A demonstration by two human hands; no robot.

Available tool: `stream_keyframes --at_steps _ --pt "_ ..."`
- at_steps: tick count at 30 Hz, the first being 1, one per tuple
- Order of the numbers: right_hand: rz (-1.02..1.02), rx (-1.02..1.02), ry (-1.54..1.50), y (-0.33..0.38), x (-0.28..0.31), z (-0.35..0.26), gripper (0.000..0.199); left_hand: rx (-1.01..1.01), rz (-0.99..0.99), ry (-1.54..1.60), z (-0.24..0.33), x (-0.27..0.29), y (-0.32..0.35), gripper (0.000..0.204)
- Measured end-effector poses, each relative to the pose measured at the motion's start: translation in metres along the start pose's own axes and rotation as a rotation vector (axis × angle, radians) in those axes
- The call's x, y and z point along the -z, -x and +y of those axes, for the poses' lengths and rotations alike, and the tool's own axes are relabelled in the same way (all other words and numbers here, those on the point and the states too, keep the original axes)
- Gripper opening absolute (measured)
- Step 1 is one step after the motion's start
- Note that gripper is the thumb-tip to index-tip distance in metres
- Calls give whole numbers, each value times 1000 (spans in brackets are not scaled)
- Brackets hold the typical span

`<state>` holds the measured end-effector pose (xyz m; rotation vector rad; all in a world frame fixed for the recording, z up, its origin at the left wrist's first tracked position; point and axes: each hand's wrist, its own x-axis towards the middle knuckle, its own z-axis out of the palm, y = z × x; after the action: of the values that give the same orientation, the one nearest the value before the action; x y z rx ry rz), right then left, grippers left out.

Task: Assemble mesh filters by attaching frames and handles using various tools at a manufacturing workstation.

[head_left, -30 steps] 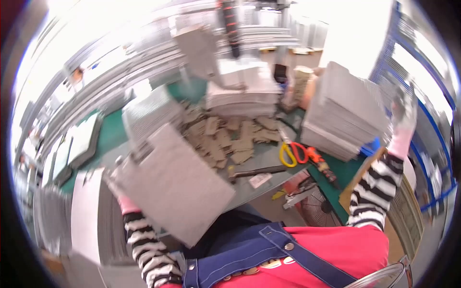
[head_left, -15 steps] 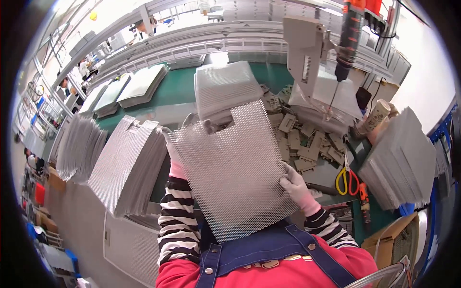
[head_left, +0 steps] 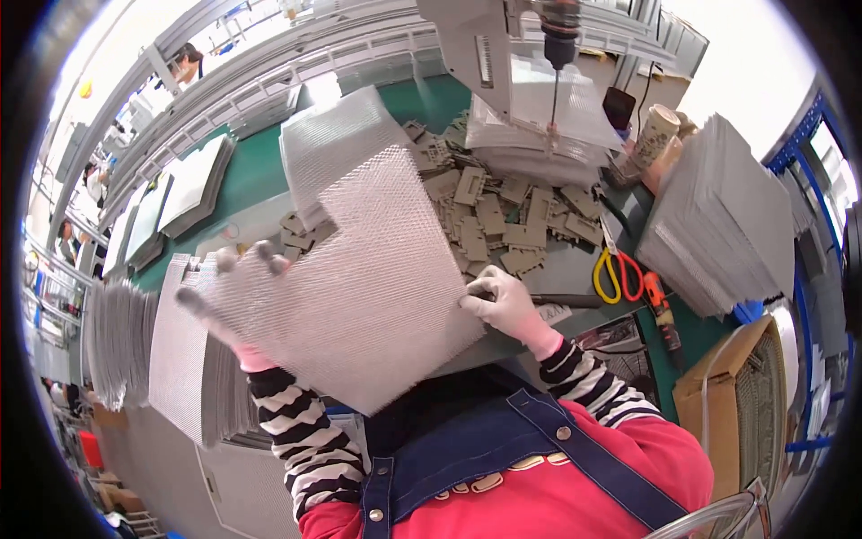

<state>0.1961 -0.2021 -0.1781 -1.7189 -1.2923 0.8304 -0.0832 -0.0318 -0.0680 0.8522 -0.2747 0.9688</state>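
A silvery perforated mesh sheet with a notched upper-left corner is tilted in front of my chest. My right hand, in a white glove, pinches its right edge between thumb and fingers. My left hand, gloved with grey fingertips, is at the sheet's left side; its fingers are spread, and part of the hand shows through the mesh. Below that hand leans a thick stack of mesh sheets. Beyond the held sheet lies another mesh stack.
Grey-beige plastic parts lie heaped beyond my right hand, under an electric screwdriver on a stand. Scissors and an orange-handled tool lie to the right. A tall sheet stack and a cardboard box stand at the far right.
The mesh sheet has turned clockwise and shifted left with my hands. My left fingers have spread from their hold at its upper-left edge. The view has swung right.
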Motion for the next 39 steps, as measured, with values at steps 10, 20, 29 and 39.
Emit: stream_keyframes --at_steps 10,20,29,39 --pt "-242 301 -5 43 8 39 34 53 -440 -378 -10 -75 17 98" --pt "-195 -273 -178 158 -17 105 38 250 -56 -44 -75 -31 37 70" --pt "-905 -347 730 107 58 66 43 302 -49 -108 -92 6 17 69" --pt "-122 25 992 -88 76 57 52 329 -105 -21 -90 -1 11 64"
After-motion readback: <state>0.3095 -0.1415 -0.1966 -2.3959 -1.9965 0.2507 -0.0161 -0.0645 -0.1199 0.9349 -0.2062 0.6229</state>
